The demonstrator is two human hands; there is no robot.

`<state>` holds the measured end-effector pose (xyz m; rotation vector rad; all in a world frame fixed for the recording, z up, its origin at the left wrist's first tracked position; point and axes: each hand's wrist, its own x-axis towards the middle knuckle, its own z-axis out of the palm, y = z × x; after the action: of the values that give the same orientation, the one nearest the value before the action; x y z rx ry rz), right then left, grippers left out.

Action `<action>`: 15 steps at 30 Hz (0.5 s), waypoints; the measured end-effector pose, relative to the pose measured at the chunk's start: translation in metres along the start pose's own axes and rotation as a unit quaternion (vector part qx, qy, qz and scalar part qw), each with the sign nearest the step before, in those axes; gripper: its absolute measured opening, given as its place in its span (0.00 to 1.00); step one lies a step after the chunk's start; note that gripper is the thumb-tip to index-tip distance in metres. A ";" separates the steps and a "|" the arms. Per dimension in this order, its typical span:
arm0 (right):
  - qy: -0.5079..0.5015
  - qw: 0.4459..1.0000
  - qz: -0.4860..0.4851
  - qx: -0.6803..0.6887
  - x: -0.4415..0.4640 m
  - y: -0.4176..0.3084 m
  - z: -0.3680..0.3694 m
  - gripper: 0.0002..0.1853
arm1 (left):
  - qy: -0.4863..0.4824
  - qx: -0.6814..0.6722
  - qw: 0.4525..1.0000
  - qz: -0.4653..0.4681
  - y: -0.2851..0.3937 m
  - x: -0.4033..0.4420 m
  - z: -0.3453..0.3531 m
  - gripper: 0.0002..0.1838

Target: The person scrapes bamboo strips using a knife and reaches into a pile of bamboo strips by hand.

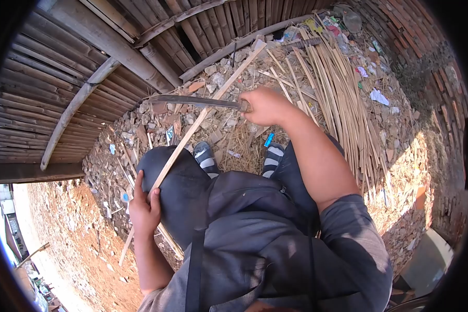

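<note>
A long pale bamboo strip (181,144) runs diagonally from beside my left thigh up toward the wall. My left hand (144,209) grips its lower part near my knee, thumb on one side and fingers on the other. Wrapped around the short handle of a machete (184,100), my right hand (268,106) is closed. The dark blade points left and crosses the strip at its middle; I cannot tell whether the edge bites into it. Both my sandalled feet stand on the rubble below.
A large pile of split bamboo strips (343,104) lies at the right, with a few loose ones nearby. A bamboo slat wall (52,99) leans close at the left and top. A brick wall (405,31) stands at the far right. Rubble and litter cover the ground.
</note>
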<state>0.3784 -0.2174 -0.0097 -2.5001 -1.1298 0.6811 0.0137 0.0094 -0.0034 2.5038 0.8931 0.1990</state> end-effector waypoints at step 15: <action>0.067 0.997 -0.020 0.028 0.011 0.023 0.018 0.27 | 0.016 0.010 1.000 0.020 0.000 -0.001 0.001 0.35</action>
<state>0.3884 -0.2221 -0.0386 -2.4294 -1.0941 0.5177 0.0133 0.0086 -0.0039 2.5445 0.8624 0.2464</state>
